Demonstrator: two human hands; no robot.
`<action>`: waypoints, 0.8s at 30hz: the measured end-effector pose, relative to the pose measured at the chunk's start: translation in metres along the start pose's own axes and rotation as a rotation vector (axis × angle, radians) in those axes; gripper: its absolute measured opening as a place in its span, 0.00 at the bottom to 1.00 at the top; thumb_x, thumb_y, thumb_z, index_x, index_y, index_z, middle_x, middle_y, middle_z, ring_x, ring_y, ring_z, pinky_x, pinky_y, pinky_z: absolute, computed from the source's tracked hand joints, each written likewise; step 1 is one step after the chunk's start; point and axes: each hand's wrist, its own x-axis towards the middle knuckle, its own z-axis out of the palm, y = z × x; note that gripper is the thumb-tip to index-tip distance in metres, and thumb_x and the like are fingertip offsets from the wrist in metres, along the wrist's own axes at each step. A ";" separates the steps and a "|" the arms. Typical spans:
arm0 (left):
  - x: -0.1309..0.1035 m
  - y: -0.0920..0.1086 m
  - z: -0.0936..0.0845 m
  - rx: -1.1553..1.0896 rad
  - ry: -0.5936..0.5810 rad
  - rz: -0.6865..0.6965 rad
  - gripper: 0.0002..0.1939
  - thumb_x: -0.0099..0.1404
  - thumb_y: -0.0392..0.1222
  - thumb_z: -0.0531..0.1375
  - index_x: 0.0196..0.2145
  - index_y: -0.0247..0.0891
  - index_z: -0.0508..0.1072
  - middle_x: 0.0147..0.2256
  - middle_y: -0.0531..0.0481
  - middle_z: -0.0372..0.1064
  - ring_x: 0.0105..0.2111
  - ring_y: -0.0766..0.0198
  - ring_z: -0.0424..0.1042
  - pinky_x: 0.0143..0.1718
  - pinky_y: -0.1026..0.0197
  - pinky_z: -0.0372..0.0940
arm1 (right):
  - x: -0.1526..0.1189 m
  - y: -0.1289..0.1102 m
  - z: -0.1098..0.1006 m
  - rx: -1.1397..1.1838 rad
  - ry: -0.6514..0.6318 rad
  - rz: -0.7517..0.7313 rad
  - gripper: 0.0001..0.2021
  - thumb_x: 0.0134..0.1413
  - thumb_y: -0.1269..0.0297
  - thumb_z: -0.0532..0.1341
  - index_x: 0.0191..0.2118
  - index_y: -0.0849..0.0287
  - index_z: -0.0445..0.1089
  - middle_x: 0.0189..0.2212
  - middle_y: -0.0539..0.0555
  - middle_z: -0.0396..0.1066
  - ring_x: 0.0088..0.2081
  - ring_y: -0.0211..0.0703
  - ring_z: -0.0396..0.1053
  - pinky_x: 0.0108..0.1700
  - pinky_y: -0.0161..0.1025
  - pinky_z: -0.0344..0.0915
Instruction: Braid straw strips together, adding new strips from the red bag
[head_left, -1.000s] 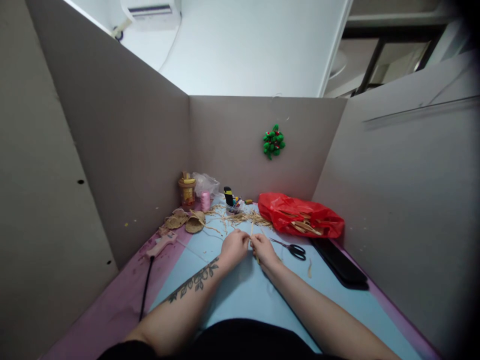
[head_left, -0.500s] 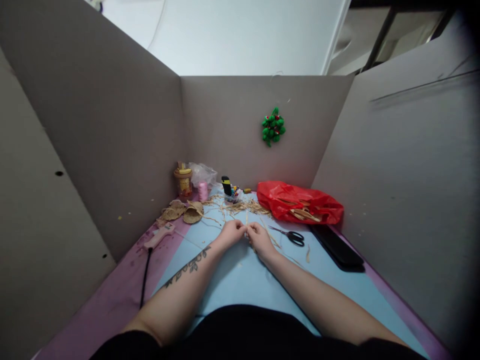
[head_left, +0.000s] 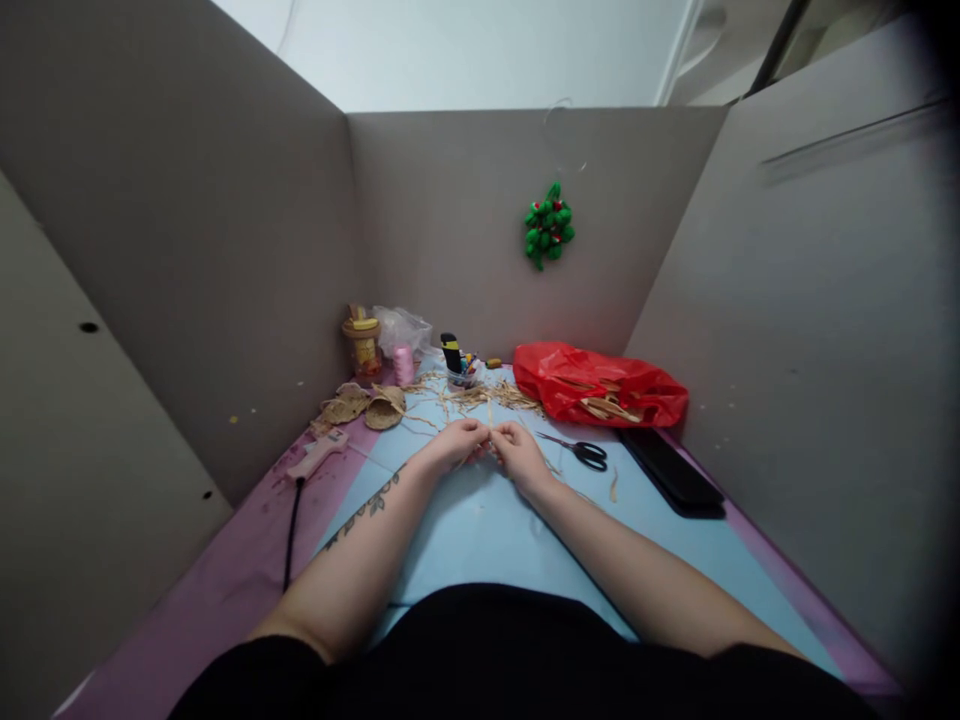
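Note:
My left hand [head_left: 459, 443] and my right hand [head_left: 517, 452] meet fingertip to fingertip above the blue table cover [head_left: 480, 540]. Both are closed in a pinch on a thin, pale straw strip [head_left: 490, 411], whose end sticks up between them. The fingers hide most of the strip. Black-handled scissors [head_left: 589, 455] lie just right of my right hand. Behind the hands, loose straw pieces [head_left: 487, 396] are scattered. Left of my left hand sit two small woven straw pieces, one a hollow cone shape [head_left: 385, 408] and one flatter [head_left: 345, 404].
A pink glue gun [head_left: 319, 456] with a black cord lies at left. A pink thread spool [head_left: 403, 366], a lidded cup [head_left: 363, 345] and a pen holder [head_left: 460, 372] stand behind. A red plastic bag [head_left: 592, 385] with straw and a black flat case [head_left: 671, 475] are at right. Grey panels surround the table.
The view has tilted down slightly, so everything appears higher in the picture. Both hands stay together on the strip, with only slight finger movement.

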 end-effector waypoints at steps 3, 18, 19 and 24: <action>0.000 -0.001 -0.001 -0.035 -0.014 -0.003 0.13 0.55 0.48 0.55 0.26 0.34 0.63 0.22 0.54 0.63 0.19 0.74 0.60 0.19 0.70 0.54 | 0.002 -0.001 -0.003 0.005 -0.041 0.012 0.13 0.44 0.55 0.58 0.29 0.59 0.59 0.17 0.45 0.61 0.17 0.31 0.55 0.18 0.29 0.50; 0.003 0.001 -0.004 0.529 0.125 0.188 0.12 0.55 0.44 0.53 0.22 0.33 0.68 0.15 0.56 0.58 0.19 0.71 0.56 0.21 0.67 0.49 | 0.009 -0.006 -0.014 -0.235 -0.104 -0.079 0.06 0.41 0.63 0.58 0.26 0.59 0.61 0.14 0.44 0.61 0.16 0.31 0.54 0.19 0.29 0.48; 0.004 -0.001 -0.004 0.541 0.129 0.196 0.12 0.56 0.44 0.53 0.22 0.33 0.68 0.16 0.56 0.59 0.19 0.70 0.57 0.22 0.67 0.50 | 0.009 -0.006 -0.014 -0.230 -0.099 -0.074 0.06 0.41 0.63 0.58 0.26 0.59 0.61 0.15 0.44 0.61 0.16 0.31 0.54 0.19 0.28 0.48; 0.008 -0.007 0.000 0.557 0.199 0.280 0.13 0.57 0.45 0.51 0.24 0.33 0.69 0.21 0.53 0.64 0.23 0.68 0.61 0.25 0.66 0.53 | 0.006 -0.008 -0.014 -0.165 -0.069 -0.036 0.07 0.42 0.61 0.58 0.28 0.59 0.62 0.16 0.45 0.64 0.16 0.31 0.55 0.18 0.29 0.50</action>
